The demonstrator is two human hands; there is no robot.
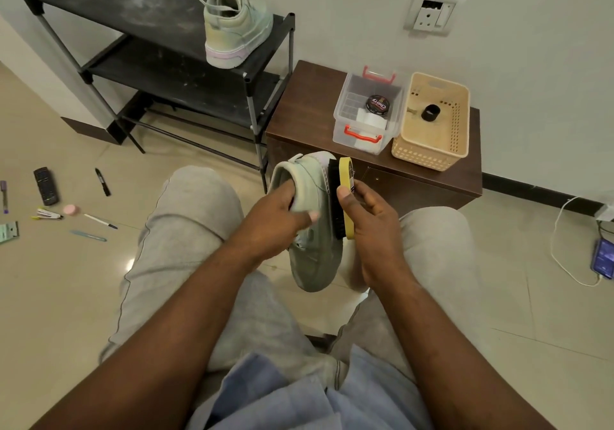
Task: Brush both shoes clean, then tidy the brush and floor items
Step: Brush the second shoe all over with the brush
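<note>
My left hand (277, 220) grips a pale green shoe (315, 257) in the air between my knees, fingers tucked into its opening and thumb across its side. My right hand (368, 217) holds a yellow-backed brush (345, 197), whose black bristles press against the shoe's right side. The second pale green shoe (237, 27) stands on the top shelf of the black rack (99, 1), heel toward me. Scattered on the floor at the left are a remote (46, 185), a black marker (103, 182), pens, a stapler (50, 213), a pink round thing (71, 209).
A brown low cabinet (305, 110) stands beside the rack. It bears a clear box (342, 124) with a polish tin (377, 105) and a beige basket (428, 154) with a black cap. A phone (603, 258) on a white cable lies on the floor at the right.
</note>
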